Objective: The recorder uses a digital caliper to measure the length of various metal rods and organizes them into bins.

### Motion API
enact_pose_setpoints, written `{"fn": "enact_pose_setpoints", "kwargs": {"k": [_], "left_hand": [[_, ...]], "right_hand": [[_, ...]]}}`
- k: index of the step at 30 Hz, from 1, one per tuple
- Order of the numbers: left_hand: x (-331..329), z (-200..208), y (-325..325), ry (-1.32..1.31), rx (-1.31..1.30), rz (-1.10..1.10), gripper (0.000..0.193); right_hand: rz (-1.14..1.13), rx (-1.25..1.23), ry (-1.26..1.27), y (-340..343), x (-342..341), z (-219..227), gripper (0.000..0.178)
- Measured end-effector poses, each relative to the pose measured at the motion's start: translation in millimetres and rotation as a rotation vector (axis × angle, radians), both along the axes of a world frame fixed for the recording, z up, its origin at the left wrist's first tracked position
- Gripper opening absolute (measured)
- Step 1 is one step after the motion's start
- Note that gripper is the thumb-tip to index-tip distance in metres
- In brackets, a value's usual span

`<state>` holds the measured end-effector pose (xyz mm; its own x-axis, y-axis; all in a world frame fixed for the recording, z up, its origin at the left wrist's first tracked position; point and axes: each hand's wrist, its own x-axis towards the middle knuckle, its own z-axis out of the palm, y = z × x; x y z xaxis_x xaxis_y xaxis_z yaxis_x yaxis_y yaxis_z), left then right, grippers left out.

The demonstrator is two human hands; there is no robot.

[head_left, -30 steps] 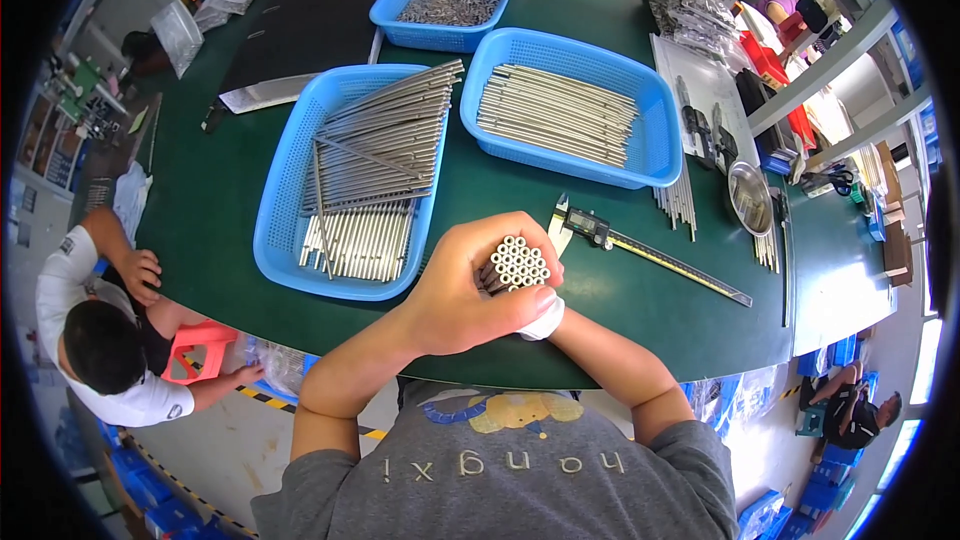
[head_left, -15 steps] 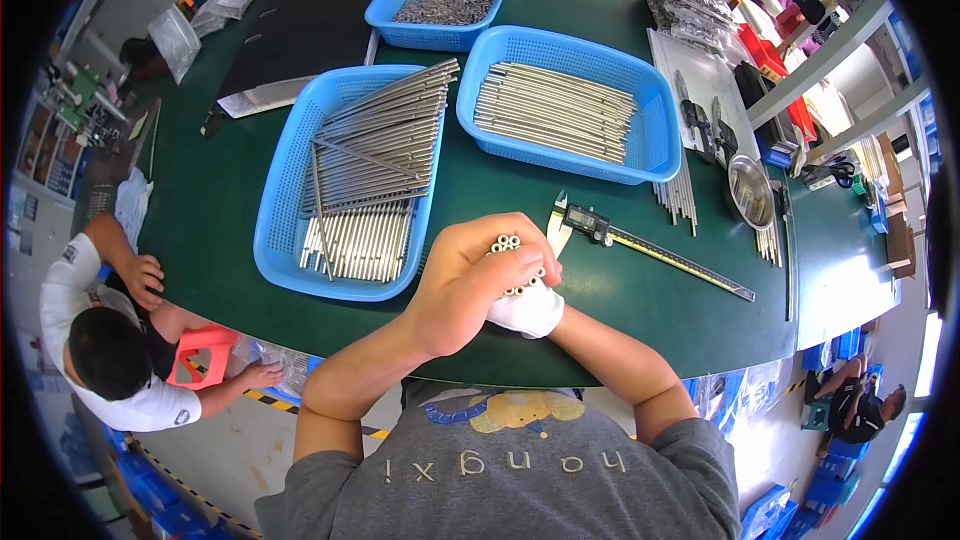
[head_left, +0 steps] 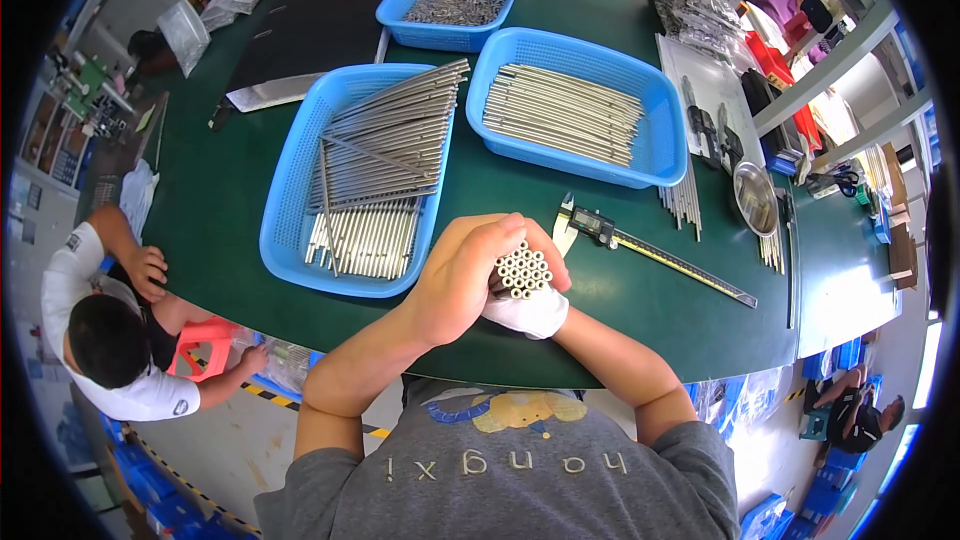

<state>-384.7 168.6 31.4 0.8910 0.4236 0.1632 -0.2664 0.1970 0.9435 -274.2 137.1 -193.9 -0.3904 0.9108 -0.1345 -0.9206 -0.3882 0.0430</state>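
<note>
A bundle of metal tubes (head_left: 522,270) stands end-up between my hands, its round hollow ends facing me. My bare left hand (head_left: 458,275) wraps around the far and left sides of the bundle, with the thumb along its top left edge. Below and beside it, my right hand (head_left: 530,314) in a white glove closes on the same tubes; most of its fingers are hidden. Just beyond my hands lies a digital caliper (head_left: 600,228) on the green table (head_left: 620,340). To the left, a blue basket (head_left: 285,230) holds more tubes, some lying crosswise.
Another blue basket (head_left: 660,145) of tubes stands ahead, and a smaller blue basket (head_left: 395,25) of small metal parts behind. A steel bowl (head_left: 755,198), loose rods (head_left: 683,202) and a black binder (head_left: 305,35) lie about. A seated co-worker (head_left: 110,345) is at the left edge.
My left thumb has moved off the tube ends to the bundle's far left edge, so more of the ends show. Both hands stay around the bundle.
</note>
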Motion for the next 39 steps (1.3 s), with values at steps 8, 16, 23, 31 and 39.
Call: {"fn": "enact_pose_setpoints", "kwargs": {"k": [8,16,23,31,39], "left_hand": [[5,-12,-8,-0.084,-0.178,-0.042,0.044],[-53,-41,42,0.548,0.992,0.943,0.016],[-92,-95,134,1.133,1.548,0.416,0.018],[-92,-101,145,0.91,1.541,0.418,0.026],[-80,-73,134,0.575,1.308,0.43,0.029]], "right_hand": [[-0.328,0.476,-1.202,-30,-1,74,0.007],[-0.413,0.678,-1.54,-39,29,79,0.011],[-0.483,0.832,-1.476,-32,11,111,0.009],[-0.531,0.777,-1.505,-32,0,114,0.013],[-0.484,0.669,-1.517,-42,6,116,0.017]]}}
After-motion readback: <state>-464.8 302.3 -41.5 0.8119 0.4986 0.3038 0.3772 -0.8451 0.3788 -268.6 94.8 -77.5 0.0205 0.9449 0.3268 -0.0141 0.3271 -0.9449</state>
